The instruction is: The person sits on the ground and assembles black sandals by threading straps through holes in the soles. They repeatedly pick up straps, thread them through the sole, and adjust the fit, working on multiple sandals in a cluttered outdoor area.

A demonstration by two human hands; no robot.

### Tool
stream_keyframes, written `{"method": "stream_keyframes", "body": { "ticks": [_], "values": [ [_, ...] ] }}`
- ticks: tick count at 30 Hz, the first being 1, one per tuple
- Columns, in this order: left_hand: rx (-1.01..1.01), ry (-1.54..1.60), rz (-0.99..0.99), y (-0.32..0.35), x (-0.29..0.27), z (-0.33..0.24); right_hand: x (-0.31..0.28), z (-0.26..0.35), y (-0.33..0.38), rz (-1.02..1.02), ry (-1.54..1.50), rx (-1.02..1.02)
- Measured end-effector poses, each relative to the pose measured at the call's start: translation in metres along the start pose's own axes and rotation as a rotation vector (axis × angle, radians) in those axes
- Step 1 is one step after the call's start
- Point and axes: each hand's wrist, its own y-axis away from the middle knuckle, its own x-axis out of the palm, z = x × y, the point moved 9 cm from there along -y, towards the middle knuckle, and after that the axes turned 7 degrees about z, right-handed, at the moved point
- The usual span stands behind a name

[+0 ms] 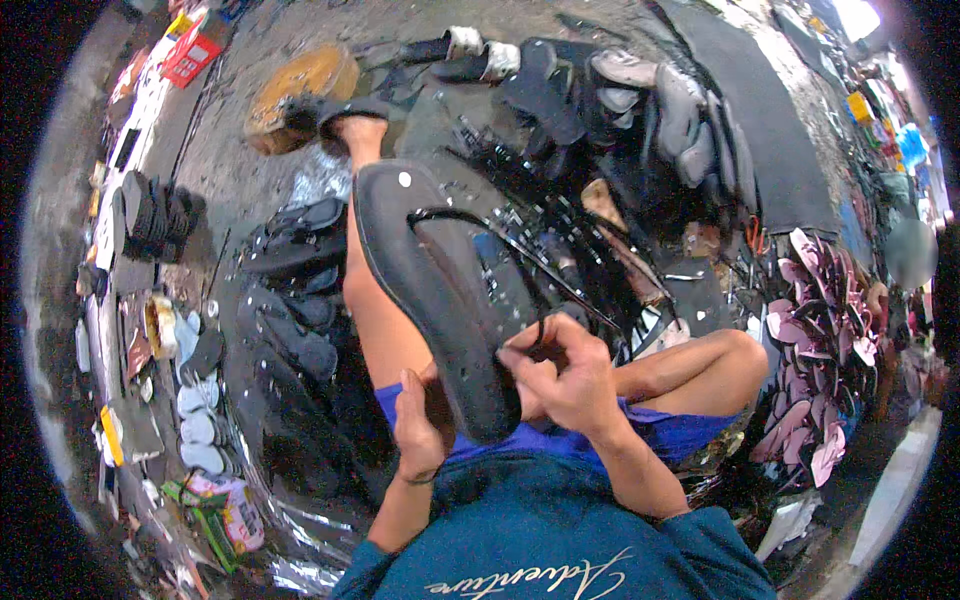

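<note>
Head view: the black sandal [430, 260] is above the purple shorts [655, 435], between 2 hands. The right hand [572, 375] appears to pinch its strap [455, 213] beside the heel [485, 412]; the left hand [418, 430] is partly hidden, so I cannot tell its grip, though it probably steadies the sandal. The long axis slants, toe [385, 190] away and leftward, heel toward the shirt [540, 520].

Far left, top: red box [190, 55]; right of it, round brown block [310, 85] on grey, scuffed floor [245, 45]. Left side, going down: dark soles [150, 215] packed side by side; pale blue-grey soles [203, 427] in a row; green-and-pink packet [228, 512] just below. Right side: dark mat [765, 120]; orange-handled tool [755, 235], partly hidden; beyond, a loose heap of pinkish footwear [805, 345]. Top right: small yellow object [860, 108], kind unclear.
</note>
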Motion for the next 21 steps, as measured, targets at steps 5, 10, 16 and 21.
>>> {"method": "stream_keyframes", "body": {
  "ticks": [5,10,16,21],
  "values": [
    [-0.056,-0.186,0.011,0.009,-0.051,0.008,0.023,0.007,0.007,0.207,0.036,-0.241],
    [-0.068,-0.109,0.158,-0.009,-0.037,-0.001,0.03,0.041,0.005,0.384,-0.052,-0.421],
    [-0.064,-0.128,0.257,-0.017,-0.028,0.0,0.038,0.01,-0.004,0.485,0.081,-0.398],
    [-0.117,-0.641,-0.077,0.012,-0.134,0.027,0.064,-0.031,0.001,0.482,-0.05,-0.38]
  ]
}}
